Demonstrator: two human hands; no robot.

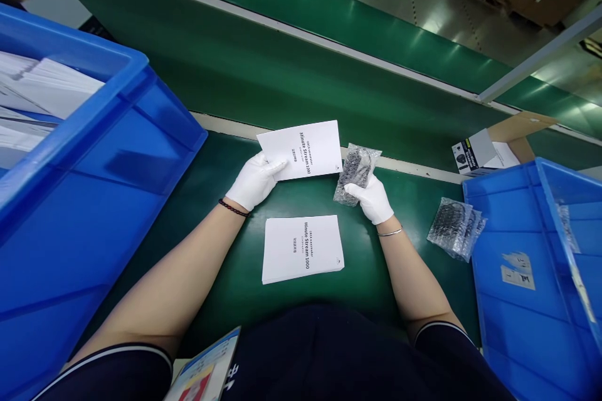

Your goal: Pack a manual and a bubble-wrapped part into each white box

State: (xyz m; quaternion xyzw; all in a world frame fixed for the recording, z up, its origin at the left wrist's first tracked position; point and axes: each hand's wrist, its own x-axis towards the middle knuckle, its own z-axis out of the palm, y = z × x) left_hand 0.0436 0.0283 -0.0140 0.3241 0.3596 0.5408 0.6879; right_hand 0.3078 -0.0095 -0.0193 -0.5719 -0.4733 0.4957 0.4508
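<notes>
My left hand, in a white glove, grips a white printed manual by its left edge, thumb on top. The cover reads "Minute Stream 1000". In my right hand, also gloved, is a bubble-wrap pouch with something dark inside, its exact kind hidden by the wrap. The manual's right edge lies close to the pouch; whether they touch I cannot tell. Below the hands, a stack of matching manuals rests on the green work surface.
A large blue bin filled with white papers stands at the left. Several bubble-wrapped pouches lie beside another blue bin at the right. Behind that bin is an open carton. A green ledge runs along the back.
</notes>
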